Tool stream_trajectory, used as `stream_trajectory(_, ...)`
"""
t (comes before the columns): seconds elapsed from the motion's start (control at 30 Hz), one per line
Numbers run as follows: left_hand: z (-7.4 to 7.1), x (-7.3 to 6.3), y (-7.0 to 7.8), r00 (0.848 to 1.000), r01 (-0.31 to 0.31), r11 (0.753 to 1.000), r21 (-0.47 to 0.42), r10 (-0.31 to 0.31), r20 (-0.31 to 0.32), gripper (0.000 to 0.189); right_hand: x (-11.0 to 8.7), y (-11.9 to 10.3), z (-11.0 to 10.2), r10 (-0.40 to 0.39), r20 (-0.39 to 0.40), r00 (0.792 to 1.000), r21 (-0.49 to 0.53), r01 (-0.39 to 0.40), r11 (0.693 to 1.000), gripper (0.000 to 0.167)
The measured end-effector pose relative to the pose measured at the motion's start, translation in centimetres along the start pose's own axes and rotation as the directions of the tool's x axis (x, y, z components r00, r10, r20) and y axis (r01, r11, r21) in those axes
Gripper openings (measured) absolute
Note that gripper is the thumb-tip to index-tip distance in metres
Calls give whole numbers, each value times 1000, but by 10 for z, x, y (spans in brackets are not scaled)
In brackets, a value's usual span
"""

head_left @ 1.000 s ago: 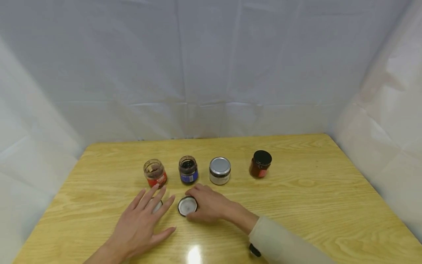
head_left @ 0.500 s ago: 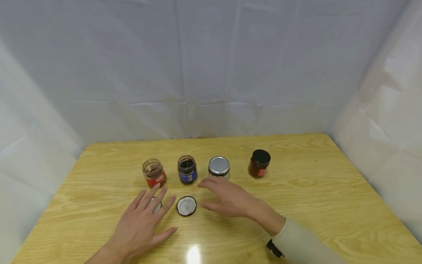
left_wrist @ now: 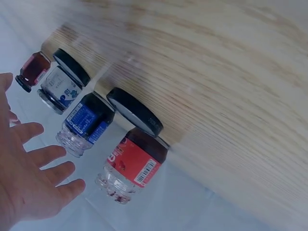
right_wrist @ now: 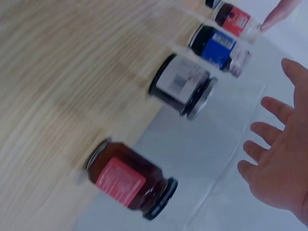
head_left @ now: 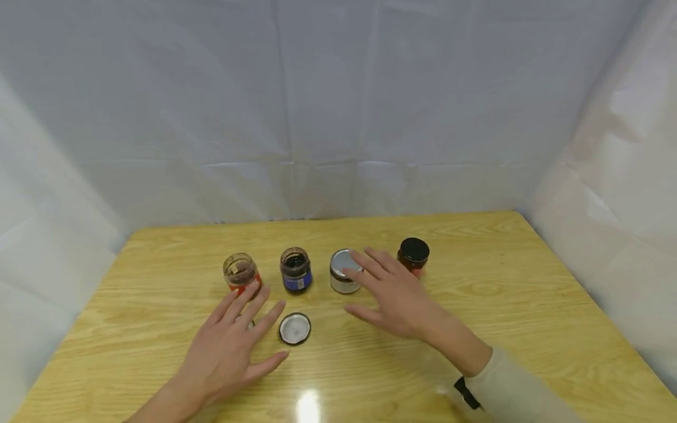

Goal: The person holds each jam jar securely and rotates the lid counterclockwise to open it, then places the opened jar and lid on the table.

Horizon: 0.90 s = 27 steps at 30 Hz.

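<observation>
The left hand (head_left: 224,349) is spread, fingers reaching forward, holding nothing. Just beyond its fingertips stands the red-label jar (head_left: 240,271), uncapped, with dark jam low inside and reddish smears around its clear neck. One loose lid (head_left: 250,324) shows partly beneath those fingers; a second loose lid (head_left: 294,329) lies just right of the hand on the tabletop (head_left: 344,376), pale inside facing up. Beyond that one is the blue-label jar (head_left: 296,279), also uncapped, filled dark below its glass neck.

The right hand (head_left: 399,296), fingers loosely extended and gripping nothing, hovers by the silver-lidded jar (head_left: 344,286), capped, at its fingertips; a pale label covers much of it, but the contents seem dark. Beyond the same hand's knuckles stands the black-lidded jar (head_left: 414,251), capped, holding a deep red-brown filling.
</observation>
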<state>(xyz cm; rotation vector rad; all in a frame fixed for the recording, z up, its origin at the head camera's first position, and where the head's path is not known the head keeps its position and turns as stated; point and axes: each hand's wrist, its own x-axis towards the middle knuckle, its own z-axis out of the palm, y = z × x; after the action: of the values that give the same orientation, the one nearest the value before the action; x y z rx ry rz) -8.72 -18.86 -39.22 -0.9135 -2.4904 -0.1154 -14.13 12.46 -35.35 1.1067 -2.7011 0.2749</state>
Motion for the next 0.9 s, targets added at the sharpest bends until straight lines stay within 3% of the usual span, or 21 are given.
stream_trajectory(0.17, 0, 7, 4, 1000, -15, 1000, 8, 15, 5, 72, -5, 18, -5, 62, 2, 998, -73, -62, 995, 66)
stream_trajectory(0.63, 0, 32, 4, 998, -41, 999, 23, 42, -49, 74, -17, 40, -2, 184, 49, 982, -84, -179, 980, 71)
stream_trajectory(0.9, 0, 42, 3, 1000, -21, 999, 32, 21, -1, 74, -24, 47, 1, 207, 48, 977, -79, -203, 976, 72)
